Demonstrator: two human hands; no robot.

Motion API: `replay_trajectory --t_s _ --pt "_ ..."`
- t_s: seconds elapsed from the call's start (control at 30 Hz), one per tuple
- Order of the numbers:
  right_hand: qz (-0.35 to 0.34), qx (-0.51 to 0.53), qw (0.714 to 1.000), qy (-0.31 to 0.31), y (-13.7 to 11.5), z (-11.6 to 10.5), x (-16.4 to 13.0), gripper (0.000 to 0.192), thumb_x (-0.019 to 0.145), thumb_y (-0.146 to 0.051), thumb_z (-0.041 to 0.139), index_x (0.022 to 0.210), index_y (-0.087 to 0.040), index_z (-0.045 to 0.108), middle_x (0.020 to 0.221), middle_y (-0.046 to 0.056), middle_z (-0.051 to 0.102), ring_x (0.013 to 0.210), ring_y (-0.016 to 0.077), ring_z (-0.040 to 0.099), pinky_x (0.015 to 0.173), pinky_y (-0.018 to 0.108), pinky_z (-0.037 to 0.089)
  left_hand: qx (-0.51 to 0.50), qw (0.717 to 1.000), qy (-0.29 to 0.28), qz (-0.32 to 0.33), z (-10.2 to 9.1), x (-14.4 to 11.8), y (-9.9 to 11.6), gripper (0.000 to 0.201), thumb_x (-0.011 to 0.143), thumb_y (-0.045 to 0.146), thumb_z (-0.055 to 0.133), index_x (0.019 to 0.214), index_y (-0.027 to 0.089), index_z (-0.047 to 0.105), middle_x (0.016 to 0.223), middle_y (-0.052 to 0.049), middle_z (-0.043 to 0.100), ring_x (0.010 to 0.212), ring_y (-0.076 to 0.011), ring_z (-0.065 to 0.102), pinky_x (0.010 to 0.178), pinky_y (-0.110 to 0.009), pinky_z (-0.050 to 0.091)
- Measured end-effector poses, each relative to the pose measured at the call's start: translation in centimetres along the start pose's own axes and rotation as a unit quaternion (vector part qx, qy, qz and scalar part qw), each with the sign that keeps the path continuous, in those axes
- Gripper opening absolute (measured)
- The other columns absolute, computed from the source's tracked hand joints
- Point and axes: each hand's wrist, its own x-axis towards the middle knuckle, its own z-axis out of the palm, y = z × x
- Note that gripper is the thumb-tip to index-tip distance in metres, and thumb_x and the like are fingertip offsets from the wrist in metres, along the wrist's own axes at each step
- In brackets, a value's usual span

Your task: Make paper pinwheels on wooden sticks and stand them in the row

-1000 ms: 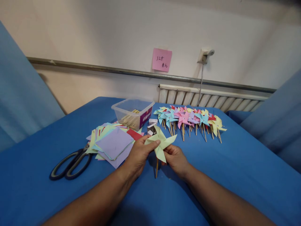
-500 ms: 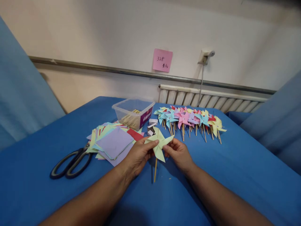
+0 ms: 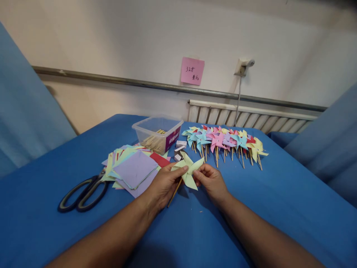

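Note:
A pale green paper pinwheel [image 3: 191, 178] is held up between my two hands, above the blue-covered table. My left hand [image 3: 166, 183] is closed on its left side, thumb on the front near the centre. My right hand [image 3: 209, 180] pinches its right blade between thumb and fingers. From behind the paper a thin wooden stick [image 3: 174, 192] slants down to the left beside my left fingers. How the stick joins the pinwheel is hidden. Just behind the pinwheel stands a small open box [image 3: 178, 157], partly covered by it.
Large dark-handled scissors [image 3: 83, 193] lie at left, their blades beneath a pile of coloured paper squares [image 3: 136, 169]. A clear plastic tub [image 3: 145, 136] holds wooden sticks. Several finished pinwheels [image 3: 217, 141] lie at the back right. A small white box [image 3: 181, 143] sits by the tub.
The stick has swung from nearly upright to a slant, its lower end moving left. The pinwheel has turned slightly in my hands, which stay in about the same place.

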Motion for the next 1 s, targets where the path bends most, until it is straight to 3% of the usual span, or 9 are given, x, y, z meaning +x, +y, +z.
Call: replay_trajectory --t_s 0.2,0.43,0.53,0.63,0.73,0.9,1.0 --pt "-0.004 0.019 1.0 0.022 0.0 -0.4 0.0 0.027 0.074 -0.041 0.072 0.071 -0.017 0.06 0.062 -0.002 0.064 0.047 0.0068 0.05 0.05 0.021 0.037 0.013 1.0 -0.006 -0.01 -0.1 0.0 0.0 0.022 0.07 0.015 0.073 0.091 0.01 0.067 0.075 -0.009 0.071 0.062 -0.0162 0.065 0.065 -0.028 0.053" --pt "0.0 0.001 1.0 0.016 0.2 -0.3 0.1 0.024 0.074 -0.038 0.072 0.072 -0.017 0.06 0.054 -0.004 0.057 0.047 0.0072 0.048 0.051 0.021 0.036 0.034 0.999 -0.001 -0.008 -0.1 0.1 -0.3 0.025 0.065 0.02 0.079 0.086 0.012 0.068 0.076 -0.008 0.071 0.062 -0.015 0.064 0.064 -0.026 0.051" --pt "-0.033 -0.034 0.994 0.097 0.0 -0.6 0.2 0.024 0.075 -0.037 0.071 0.086 -0.018 0.062 0.064 -0.002 0.061 0.056 0.011 0.055 0.054 0.024 0.041 0.058 0.998 0.01 0.012 -0.5 0.5 -0.4 0.03 0.062 0.022 0.08 0.087 0.012 0.067 0.075 -0.008 0.071 0.064 -0.0171 0.065 0.066 -0.029 0.052" --pt "-0.141 -0.155 0.963 0.171 -0.6 -1.1 0.1 0.029 0.082 -0.034 0.063 0.107 -0.021 0.062 0.1 0.007 0.065 0.089 0.018 0.061 0.073 0.032 0.049 0.128 0.991 0.032 0.04 -0.7 0.7 -0.4 0.036 0.059 0.028 0.081 0.088 0.012 0.067 0.075 -0.008 0.071 0.064 -0.0198 0.066 0.064 -0.031 0.051" --pt "-0.251 -0.32 0.905 0.128 -1.3 -1.3 -0.3 0.03 0.087 -0.028 0.055 0.116 -0.023 0.062 0.125 0.01 0.055 0.116 0.0223 0.052 0.096 0.041 0.043 0.226 0.969 0.06 0.079 -0.5 0.6 -0.2 0.036 0.058 0.033 0.08 0.084 0.012 0.067 0.073 -0.006 0.07 0.061 -0.0187 0.064 0.061 -0.03 0.05" --pt "-0.297 -0.472 0.829 0.047 -1.4 -0.7 -0.9 0.034 0.09 -0.023 0.048 0.122 -0.026 0.06 0.127 0.009 0.056 0.116 0.024 0.051 0.098 0.046 0.041 0.302 0.943 0.064 0.127 -0.3 0.3 -0.1 0.031 0.061 0.038 0.077 0.078 0.014 0.067 0.069 -0.003 0.068 0.059 -0.0166 0.061 0.059 -0.028 0.047" --pt "-0.28 -0.504 0.817 0.038 -1.3 -0.3 -1.1 0.033 0.091 -0.023 0.047 0.12 -0.027 0.062 0.124 0.008 0.059 0.114 0.0258 0.052 0.096 0.047 0.04 0.308 0.939 0.067 0.134 -0.5 0.4 -0.1 0.027 0.061 0.037 0.076 0.074 0.015 0.066 0.066 -0.002 0.067 0.059 -0.0161 0.06 0.058 -0.026 0.045"
